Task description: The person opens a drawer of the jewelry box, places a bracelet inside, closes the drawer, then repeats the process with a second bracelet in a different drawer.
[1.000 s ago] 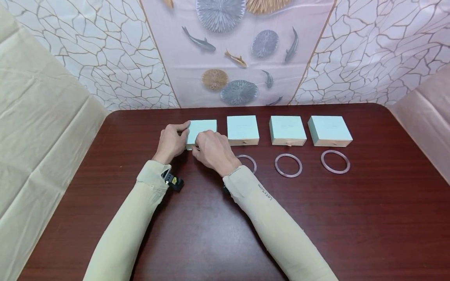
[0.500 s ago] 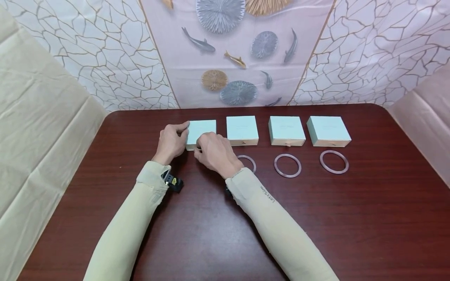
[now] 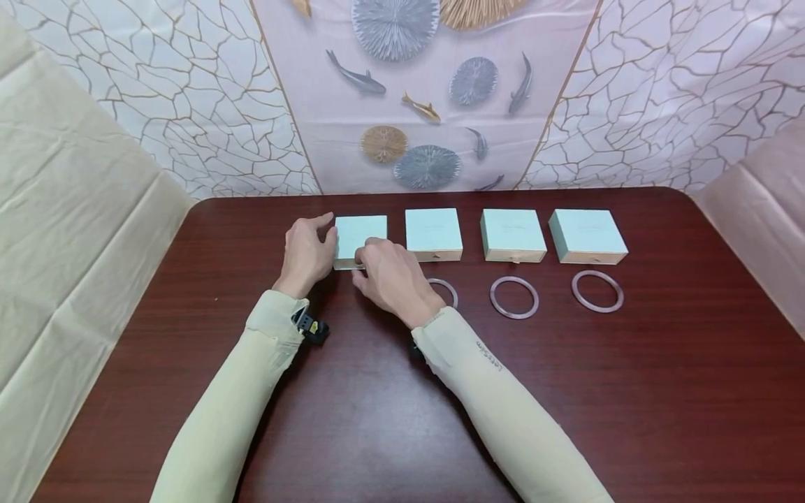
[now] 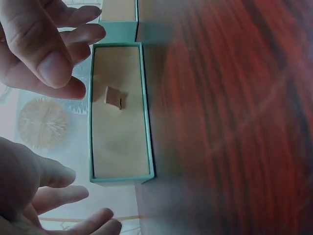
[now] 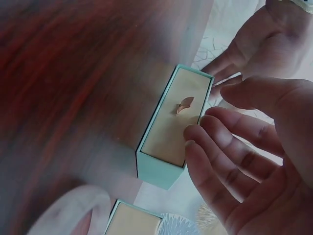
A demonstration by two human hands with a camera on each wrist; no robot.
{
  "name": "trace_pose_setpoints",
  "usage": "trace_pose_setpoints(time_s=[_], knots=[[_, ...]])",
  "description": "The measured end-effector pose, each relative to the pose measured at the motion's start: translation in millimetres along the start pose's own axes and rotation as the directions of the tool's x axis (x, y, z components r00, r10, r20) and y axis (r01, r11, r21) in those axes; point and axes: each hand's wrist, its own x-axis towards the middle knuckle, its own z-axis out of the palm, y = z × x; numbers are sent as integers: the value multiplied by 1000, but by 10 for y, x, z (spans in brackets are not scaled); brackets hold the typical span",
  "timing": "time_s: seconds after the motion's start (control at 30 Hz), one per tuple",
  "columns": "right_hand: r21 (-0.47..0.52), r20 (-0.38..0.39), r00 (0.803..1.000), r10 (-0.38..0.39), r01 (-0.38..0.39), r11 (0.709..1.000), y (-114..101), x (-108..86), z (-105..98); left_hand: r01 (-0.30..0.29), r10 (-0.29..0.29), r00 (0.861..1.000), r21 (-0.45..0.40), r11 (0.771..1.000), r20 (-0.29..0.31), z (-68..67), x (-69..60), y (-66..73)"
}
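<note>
The leftmost mint-green drawer box [image 3: 358,236] lies between both hands at the table's back. Its cream front [image 4: 120,132] sits flush in the green sleeve, with a small brown pull tab [image 5: 184,105] in the middle. My left hand [image 3: 305,255] is at the box's left side with fingers spread; contact cannot be made out. Near its front right corner is my right hand [image 3: 399,279], fingers loosely bent and nothing held, with fingertips by the box's edge in the right wrist view. Partly hidden behind the right hand is a pale purple bangle [image 3: 449,290].
Along the back edge, to the right, stand three similar boxes: a second box [image 3: 434,230], a third box [image 3: 512,234] and a fourth box [image 3: 588,234]. Two more bangles lie before them, the middle bangle [image 3: 495,297] and the right bangle [image 3: 621,297]. A patterned cloth [image 3: 428,105] hangs behind.
My right hand has drawn back slightly right and toward me from the box's front. The fingers of my left hand have eased off its top left edge.
</note>
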Motion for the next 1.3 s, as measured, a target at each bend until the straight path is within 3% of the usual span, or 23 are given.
trace_pose_setpoints(time_s=[0.23, 0.4, 0.8, 1.1, 1.2, 1.3], knots=[[1, -57, 998, -16, 16, 1000, 31, -96, -73, -75, 71, 995, -58, 996, -71, -6, -82, 97], [-28, -81, 996, -47, 44, 999, 98, -171, -127, -103, 95, 992, -102, 989, -82, 7, -140, 196], [-108, -144, 986, -86, 70, 992, 404, -369, -238, -128, 125, 992, -161, 979, -27, 153, -171, 456], [-98, -185, 980, -73, 56, 994, 661, -487, -310, -99, 107, 992, -109, 989, 72, 275, -178, 698], [-91, -182, 981, -74, 58, 994, 740, -507, -319, -85, 96, 989, -100, 991, 108, 321, -174, 729], [-101, -178, 981, -82, 65, 993, 799, -522, -322, -84, 94, 990, -96, 992, 105, 375, -178, 746]])
